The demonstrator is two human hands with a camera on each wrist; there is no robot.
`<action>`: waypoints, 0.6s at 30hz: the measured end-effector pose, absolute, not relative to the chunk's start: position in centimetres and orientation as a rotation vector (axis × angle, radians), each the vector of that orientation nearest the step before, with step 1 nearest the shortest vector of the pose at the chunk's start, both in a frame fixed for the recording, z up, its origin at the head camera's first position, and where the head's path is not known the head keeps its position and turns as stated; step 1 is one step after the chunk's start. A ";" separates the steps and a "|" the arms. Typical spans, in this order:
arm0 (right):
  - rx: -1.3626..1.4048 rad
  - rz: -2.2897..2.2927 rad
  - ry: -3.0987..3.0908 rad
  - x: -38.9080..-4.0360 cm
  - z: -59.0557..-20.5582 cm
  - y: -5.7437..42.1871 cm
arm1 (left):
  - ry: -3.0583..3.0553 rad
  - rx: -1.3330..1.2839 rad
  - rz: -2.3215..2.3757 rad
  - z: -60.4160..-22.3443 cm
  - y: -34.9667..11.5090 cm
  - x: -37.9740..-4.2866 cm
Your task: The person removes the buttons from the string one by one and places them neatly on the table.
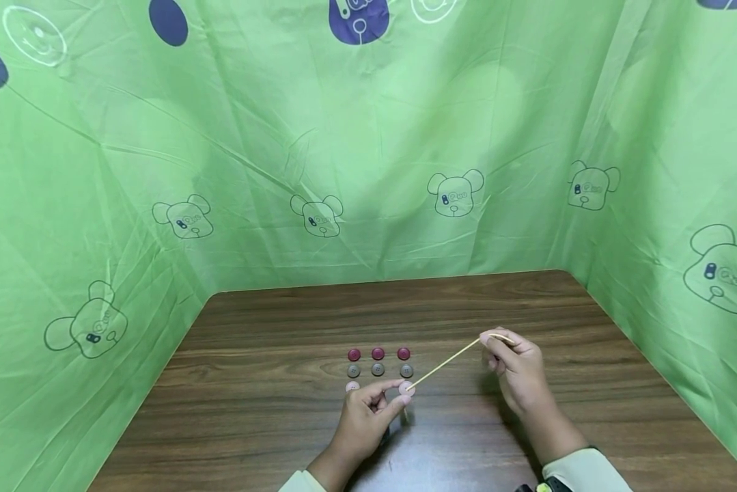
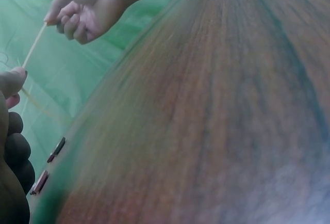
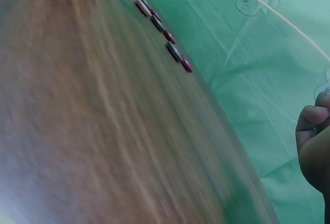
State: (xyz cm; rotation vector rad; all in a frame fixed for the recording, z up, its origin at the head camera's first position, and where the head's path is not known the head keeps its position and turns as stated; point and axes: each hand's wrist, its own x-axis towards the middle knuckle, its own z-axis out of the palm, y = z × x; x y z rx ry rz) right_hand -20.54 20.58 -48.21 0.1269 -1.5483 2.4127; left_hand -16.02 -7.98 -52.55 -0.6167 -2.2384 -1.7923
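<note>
My left hand (image 1: 363, 418) pinches a pale pink button (image 1: 407, 388) between thumb and forefinger, held over the tabletop. A thin yellow cord (image 1: 445, 362) runs from this button up to my right hand (image 1: 518, 372), which grips it between thumb and fingertips with a short end curling over the hand. Between the two hands the cord is stretched straight. In the left wrist view, a blurred tail of cord hangs below the left fingertips (image 2: 18, 77). The right wrist view shows the cord (image 3: 278, 15) slanting between the hands.
On the brown wooden table (image 1: 251, 383), three dark red buttons (image 1: 378, 353) lie in a row behind three grey buttons (image 1: 377, 370). Nearer, another pale pink button (image 1: 352, 387) lies beside the left hand. Green printed cloth (image 1: 374, 253) encloses the table's back and sides.
</note>
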 end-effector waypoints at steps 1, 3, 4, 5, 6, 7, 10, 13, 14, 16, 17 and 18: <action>0.122 2.415 -1.531 -20.6 -48.2 20.7 | -2.243 -0.616 -1.785 -52.5 -8.0 -16.0; 0.111 2.414 -1.501 -20.7 -48.1 21.1 | -2.245 -0.621 -1.776 -52.4 -8.0 -16.1; 0.104 2.410 -1.491 -20.8 -48.1 21.2 | -2.246 -0.621 -1.777 -52.4 -8.0 -16.1; 0.095 2.407 -1.479 -20.9 -48.1 21.4 | -2.249 -0.619 -1.774 -52.4 -8.0 -16.1; 0.082 2.403 -1.468 -20.9 -48.2 21.5 | -2.251 -0.618 -1.776 -52.4 -8.0 -16.0; 0.067 2.396 -1.458 -21.0 -48.2 21.7 | -2.253 -0.617 -1.786 -52.4 -8.0 -16.0; 0.023 2.386 -1.434 -21.2 -48.2 22.2 | -2.263 -0.606 -1.794 -52.4 -8.0 -16.0; -0.029 2.392 -1.404 -21.5 -48.2 22.7 | -2.262 -0.601 -1.799 -52.5 -8.0 -16.0; -0.046 2.396 -1.393 -21.5 -48.2 22.8 | -2.259 -0.602 -1.799 -52.5 -7.9 -16.0; -0.079 2.405 -1.361 -21.7 -48.1 23.2 | -2.259 -0.600 -1.797 -52.5 -7.9 -16.0; -0.093 2.408 -1.346 -21.7 -48.1 23.3 | -2.261 -0.598 -1.799 -52.5 -7.9 -16.0; -0.106 2.411 -1.331 -21.8 -48.1 23.5 | -2.269 -0.588 -1.799 -52.5 -7.9 -16.0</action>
